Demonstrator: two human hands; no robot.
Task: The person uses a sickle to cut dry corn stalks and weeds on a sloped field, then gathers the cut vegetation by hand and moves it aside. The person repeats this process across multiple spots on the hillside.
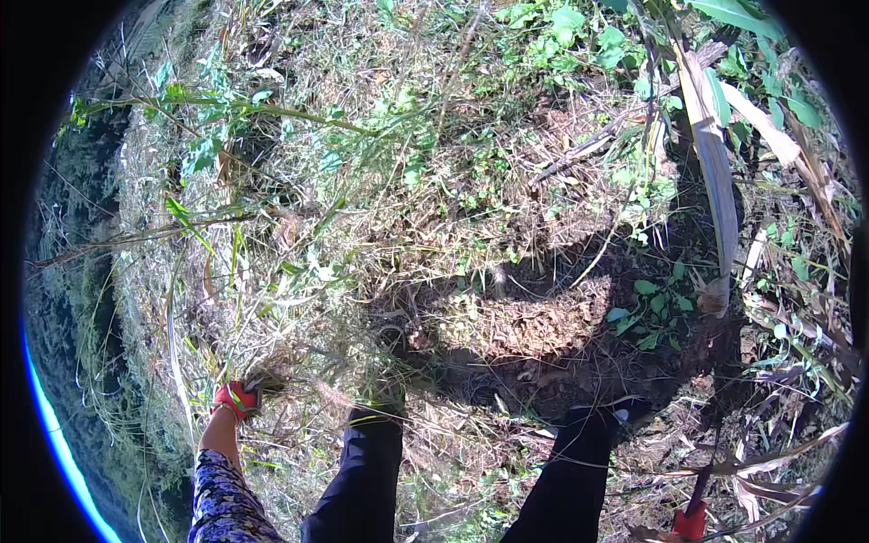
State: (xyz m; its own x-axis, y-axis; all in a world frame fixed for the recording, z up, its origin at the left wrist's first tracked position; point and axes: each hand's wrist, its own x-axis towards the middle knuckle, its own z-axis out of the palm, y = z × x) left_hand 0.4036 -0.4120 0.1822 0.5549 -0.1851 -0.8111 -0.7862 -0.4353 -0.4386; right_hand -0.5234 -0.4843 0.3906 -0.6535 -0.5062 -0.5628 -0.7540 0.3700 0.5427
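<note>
My left hand, in a red glove below a patterned sleeve, is closed around a clump of grass at the lower left. Down at the lower right edge my right hand, also red-gloved, grips the dark handle of a long tool. The tool runs upward from the hand into the shaded stalks, and its far end cannot be made out. Between the hands, my two dark-trousered legs stand in the weeds.
Bare brown soil lies ahead of my feet, partly in shadow. Dry maize stalks and leaves stand at the right. A leafy green stem crosses the upper left. Low weeds grow near the soil; a wooded slope drops away at the far left.
</note>
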